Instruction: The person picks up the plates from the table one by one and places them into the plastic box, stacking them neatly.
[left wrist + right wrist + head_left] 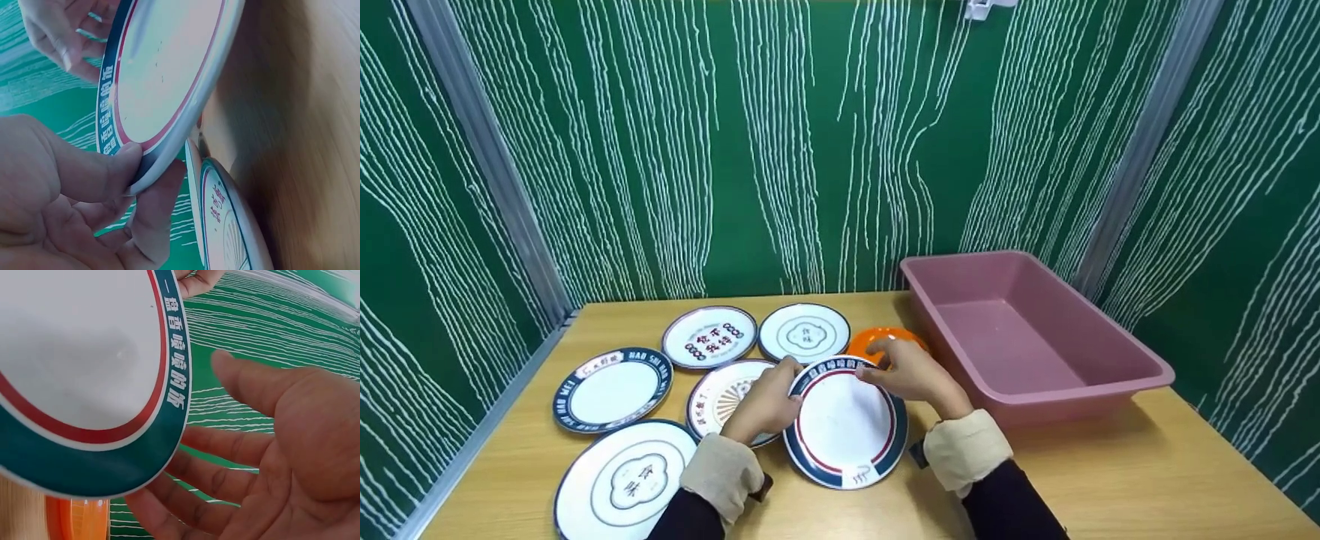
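A white plate [844, 420] with a dark teal rim, a red inner ring and Chinese lettering is held tilted above the table. My left hand [765, 401] pinches its left edge, thumb on the rim face and fingers beneath, as the left wrist view shows. At its upper right edge is my right hand [913, 371]. In the right wrist view that hand's fingers [225, 481] extend behind the rim, while the thumb [247, 379] stands apart from it. Just left of the held plate lies a fan-patterned plate [718, 394], partly hidden by my left hand.
A large pink tub [997, 337] stands at the right. Behind the right hand is an orange dish [877, 339]. Further plates lie at the left: two at the back [710, 337], a teal-rimmed one [613, 390] and a large one [622, 480] in front. Green walls enclose the table.
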`<action>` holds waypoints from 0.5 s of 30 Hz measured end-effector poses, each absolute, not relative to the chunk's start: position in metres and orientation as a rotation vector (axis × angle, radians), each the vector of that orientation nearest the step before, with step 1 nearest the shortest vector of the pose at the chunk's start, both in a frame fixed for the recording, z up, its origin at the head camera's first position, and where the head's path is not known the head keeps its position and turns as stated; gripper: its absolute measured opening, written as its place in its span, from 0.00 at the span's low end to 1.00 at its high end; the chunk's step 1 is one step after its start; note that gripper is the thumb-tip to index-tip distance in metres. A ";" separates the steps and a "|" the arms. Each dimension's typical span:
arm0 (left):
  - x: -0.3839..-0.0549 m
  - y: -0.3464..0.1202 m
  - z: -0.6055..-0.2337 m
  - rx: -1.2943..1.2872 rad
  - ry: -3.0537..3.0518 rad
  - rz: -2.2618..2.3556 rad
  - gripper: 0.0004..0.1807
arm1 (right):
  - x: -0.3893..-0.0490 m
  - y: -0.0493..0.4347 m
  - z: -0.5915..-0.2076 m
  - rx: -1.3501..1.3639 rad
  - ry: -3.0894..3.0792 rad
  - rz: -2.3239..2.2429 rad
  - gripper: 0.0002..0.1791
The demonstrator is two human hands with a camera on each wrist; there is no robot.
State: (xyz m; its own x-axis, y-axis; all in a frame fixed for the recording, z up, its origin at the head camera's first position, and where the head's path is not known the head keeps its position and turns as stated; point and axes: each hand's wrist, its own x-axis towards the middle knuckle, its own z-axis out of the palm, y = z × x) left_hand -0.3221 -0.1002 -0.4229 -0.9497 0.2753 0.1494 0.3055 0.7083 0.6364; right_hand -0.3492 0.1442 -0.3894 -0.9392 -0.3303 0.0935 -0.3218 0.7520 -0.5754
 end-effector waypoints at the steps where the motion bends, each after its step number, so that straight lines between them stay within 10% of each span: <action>1: -0.323 -0.102 -0.423 -0.486 -2.855 -1.091 0.14 | -0.350 0.144 -0.389 -0.539 2.914 -0.965 0.20; 15: -0.328 -0.110 -0.416 -0.201 -2.701 -1.560 0.15 | -0.353 0.148 -0.384 -0.385 2.932 -0.914 0.25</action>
